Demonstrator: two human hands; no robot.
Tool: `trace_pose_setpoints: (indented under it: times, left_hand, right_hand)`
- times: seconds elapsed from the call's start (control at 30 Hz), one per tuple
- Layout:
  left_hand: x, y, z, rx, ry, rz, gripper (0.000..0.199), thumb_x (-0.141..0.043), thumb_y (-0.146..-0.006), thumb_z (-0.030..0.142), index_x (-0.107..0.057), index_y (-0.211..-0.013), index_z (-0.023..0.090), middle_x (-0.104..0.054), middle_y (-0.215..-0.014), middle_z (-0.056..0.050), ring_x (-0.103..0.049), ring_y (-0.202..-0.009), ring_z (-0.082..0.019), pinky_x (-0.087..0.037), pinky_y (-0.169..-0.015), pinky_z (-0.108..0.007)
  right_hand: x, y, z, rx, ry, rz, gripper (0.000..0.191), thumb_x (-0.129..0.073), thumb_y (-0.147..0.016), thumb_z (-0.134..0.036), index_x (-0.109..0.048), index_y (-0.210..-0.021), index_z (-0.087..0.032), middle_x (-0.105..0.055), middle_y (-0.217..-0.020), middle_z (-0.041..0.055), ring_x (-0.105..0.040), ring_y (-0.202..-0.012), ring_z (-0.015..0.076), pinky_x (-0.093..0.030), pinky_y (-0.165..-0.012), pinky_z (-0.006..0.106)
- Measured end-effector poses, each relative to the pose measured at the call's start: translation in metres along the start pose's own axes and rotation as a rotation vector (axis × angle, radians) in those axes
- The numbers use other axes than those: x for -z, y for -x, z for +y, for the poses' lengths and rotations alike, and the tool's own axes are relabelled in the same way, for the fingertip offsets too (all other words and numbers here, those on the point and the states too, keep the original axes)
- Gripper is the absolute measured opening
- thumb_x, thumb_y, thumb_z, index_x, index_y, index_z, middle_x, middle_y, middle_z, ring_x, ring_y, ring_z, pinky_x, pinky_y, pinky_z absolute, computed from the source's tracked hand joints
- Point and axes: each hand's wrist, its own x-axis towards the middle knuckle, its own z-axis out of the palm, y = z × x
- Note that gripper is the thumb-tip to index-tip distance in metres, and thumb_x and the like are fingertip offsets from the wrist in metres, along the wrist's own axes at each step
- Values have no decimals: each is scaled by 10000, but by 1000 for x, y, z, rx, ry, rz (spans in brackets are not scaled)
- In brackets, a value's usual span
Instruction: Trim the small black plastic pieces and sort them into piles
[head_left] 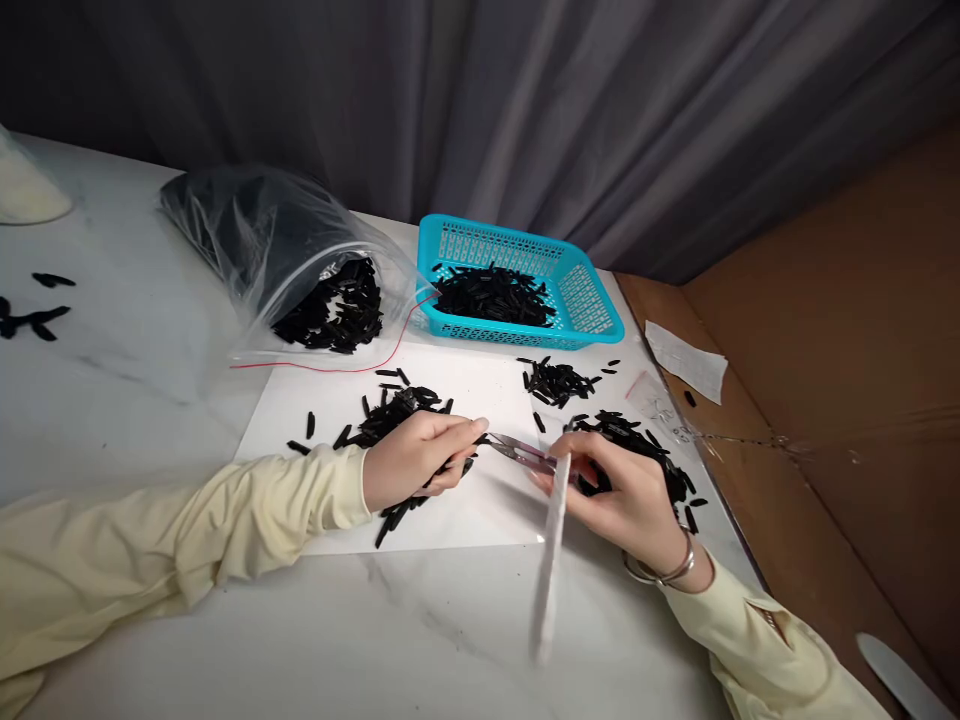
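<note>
My left hand pinches a small black piece between thumb and fingers, above a pile of black pieces on a white sheet. The fingers of my right hand are wrapped round a small pair of scissors, whose tips touch or nearly touch that piece. A white strip hangs down from the right hand, blurred at its lower end. Under and behind the right hand lies another pile of black pieces.
A blue basket of black pieces stands at the back. Left of it lies a clear plastic bag with more pieces and a red edge. A small pile sits before the basket. Cardboard rises at the right.
</note>
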Motion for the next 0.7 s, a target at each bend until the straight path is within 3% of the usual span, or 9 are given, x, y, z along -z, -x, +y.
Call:
trace_pose_setpoints:
  times: [0.07,0.2,0.37,0.53,0.6,0.7]
  left_hand:
    - [0,0,0,-12,-20,9,387,-390,-876,371,-330,-549,172,-316,-333,94,-236,-275,-12,-169,-303,-142]
    - [-1,1,0,-39,-62,28,384,-387,-877,366,-338,-550,170,-324,-339,92,-256,-290,-15,-198,-318,-143]
    - [-2,3,1,-61,-110,42,381,-382,-873,355,-337,-542,172,-323,-341,90,-268,-306,-21,-220,-342,-158]
    - [-3,3,2,-56,-139,51,396,-410,-859,348,-320,-514,176,-318,-354,85,-270,-310,-25,-215,-356,-178]
    - [-3,3,2,-50,-136,55,396,-416,-853,355,-320,-513,177,-312,-359,86,-269,-311,-27,-210,-357,-182]
    - [-3,3,2,-51,-144,74,380,-409,-852,348,-325,-521,180,-299,-353,90,-258,-311,-29,-205,-357,-185]
  right_hand:
    - [-4,0,-5,-97,-133,-78,121,-527,-837,-237,-517,-735,-173,-508,-575,-20,-404,-449,69,-346,-423,194]
    - [-7,-4,-12,-248,-359,-304,357,-389,-902,-251,-503,-576,-162,-565,-706,35,-490,-532,84,-392,-473,205]
    - [-7,-8,-8,-335,-388,-427,268,-399,-899,-275,-575,-740,-149,-599,-730,38,-462,-440,65,-381,-408,199]
    - [10,-20,-10,-308,-349,-480,221,-487,-863,-278,-649,-791,-147,-637,-629,20,-570,-483,91,-459,-481,200]
    - [21,-29,-17,-324,-345,-451,193,-537,-834,-288,-683,-818,-163,-650,-594,10,-589,-485,101,-459,-466,199]
    - [29,-42,-27,-399,-407,-361,121,-641,-753,-279,-708,-771,-179,-704,-704,31,-651,-600,143,-508,-494,205]
